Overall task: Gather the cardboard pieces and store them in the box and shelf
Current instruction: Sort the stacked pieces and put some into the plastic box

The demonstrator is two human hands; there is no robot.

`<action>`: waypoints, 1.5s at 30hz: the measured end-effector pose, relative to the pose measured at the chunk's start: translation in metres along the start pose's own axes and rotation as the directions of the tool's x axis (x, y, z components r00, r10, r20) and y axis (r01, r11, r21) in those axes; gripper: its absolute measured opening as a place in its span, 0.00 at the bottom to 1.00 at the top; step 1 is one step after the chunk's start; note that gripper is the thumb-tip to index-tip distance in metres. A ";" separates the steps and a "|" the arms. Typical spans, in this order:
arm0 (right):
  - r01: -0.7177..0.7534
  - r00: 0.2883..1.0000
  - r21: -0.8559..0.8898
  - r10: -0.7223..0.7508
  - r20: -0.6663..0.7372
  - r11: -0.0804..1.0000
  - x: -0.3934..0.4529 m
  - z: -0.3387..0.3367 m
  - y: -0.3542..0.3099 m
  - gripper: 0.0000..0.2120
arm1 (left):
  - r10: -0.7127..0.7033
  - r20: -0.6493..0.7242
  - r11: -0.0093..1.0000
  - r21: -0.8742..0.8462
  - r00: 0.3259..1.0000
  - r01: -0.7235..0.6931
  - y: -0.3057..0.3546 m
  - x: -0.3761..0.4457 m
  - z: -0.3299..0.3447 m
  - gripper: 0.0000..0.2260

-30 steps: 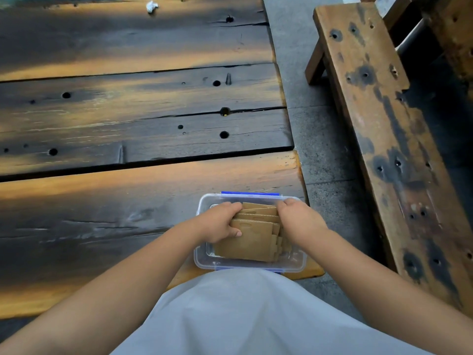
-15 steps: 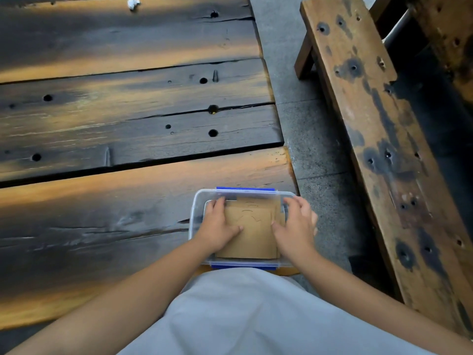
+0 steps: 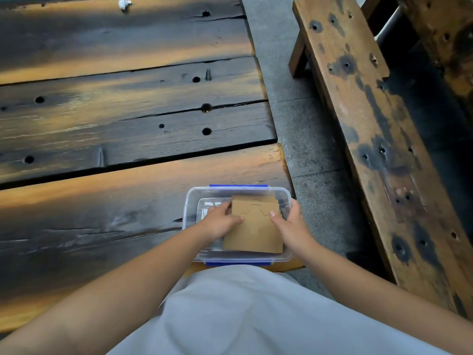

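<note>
A stack of brown cardboard pieces (image 3: 253, 230) lies flat inside a clear plastic box (image 3: 190, 201) with blue clips, at the near right corner of the wooden table. My left hand (image 3: 220, 221) presses on the stack's left edge, fingers on the top piece. On the right edge rests my right hand (image 3: 290, 228), its thumb on top and fingers along the side by the box wall. The top piece bears a cut outline.
The plank table (image 3: 128, 124) stretches away to the left and far side, with a crumpled white scrap (image 3: 124, 3) at its far edge. A wooden bench (image 3: 371, 124) runs along the right, across a strip of grey floor (image 3: 302, 124).
A second ago the pieces stood fanned between my hands; now they lie flat in the box. Since half a second ago the stack has shifted toward the box's right side.
</note>
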State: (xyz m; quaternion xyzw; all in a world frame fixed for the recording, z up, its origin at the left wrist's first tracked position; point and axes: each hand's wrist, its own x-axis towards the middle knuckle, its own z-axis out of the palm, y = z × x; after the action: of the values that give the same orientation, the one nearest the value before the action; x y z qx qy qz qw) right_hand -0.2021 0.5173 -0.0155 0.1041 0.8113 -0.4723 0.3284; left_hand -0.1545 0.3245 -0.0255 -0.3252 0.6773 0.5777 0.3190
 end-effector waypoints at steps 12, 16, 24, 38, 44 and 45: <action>-0.033 0.996 -0.156 0.019 -0.087 0.987 0.004 0.005 0.007 0.35 | -0.041 -0.057 0.953 0.299 0.998 0.056 -0.002 -0.002 -0.018 0.11; -0.026 0.989 -0.254 -0.012 -0.149 0.967 -0.001 0.008 0.006 0.41 | 0.137 -0.133 0.923 0.377 0.982 -0.078 0.000 -0.015 -0.022 0.18; 0.122 0.942 -0.632 -0.290 -0.170 0.765 -0.029 0.013 0.002 0.45 | 0.538 -0.094 0.652 0.676 0.838 -0.343 0.009 -0.060 -0.045 0.30; -0.096 0.887 -0.712 -0.264 -0.378 0.695 -0.144 0.065 0.012 0.48 | 0.727 0.337 -0.013 0.878 0.599 -0.478 0.019 -0.101 -0.075 0.38; -0.259 0.820 -0.619 -0.169 -0.546 0.741 -0.205 0.074 0.038 0.48 | 0.670 0.533 -0.204 0.801 0.517 -0.562 0.015 -0.123 -0.042 0.39; -0.285 0.808 -0.595 -0.145 -0.570 0.752 -0.215 0.074 0.044 0.48 | 0.658 0.569 -0.235 0.777 0.493 -0.584 0.014 -0.129 -0.034 0.39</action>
State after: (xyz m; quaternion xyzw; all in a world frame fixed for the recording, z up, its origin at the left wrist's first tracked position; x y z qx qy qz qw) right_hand 0.0148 0.5086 0.0643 0.1540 0.9794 -0.0885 0.0964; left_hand -0.0928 0.3015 0.0914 0.3144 0.9406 0.0985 0.0822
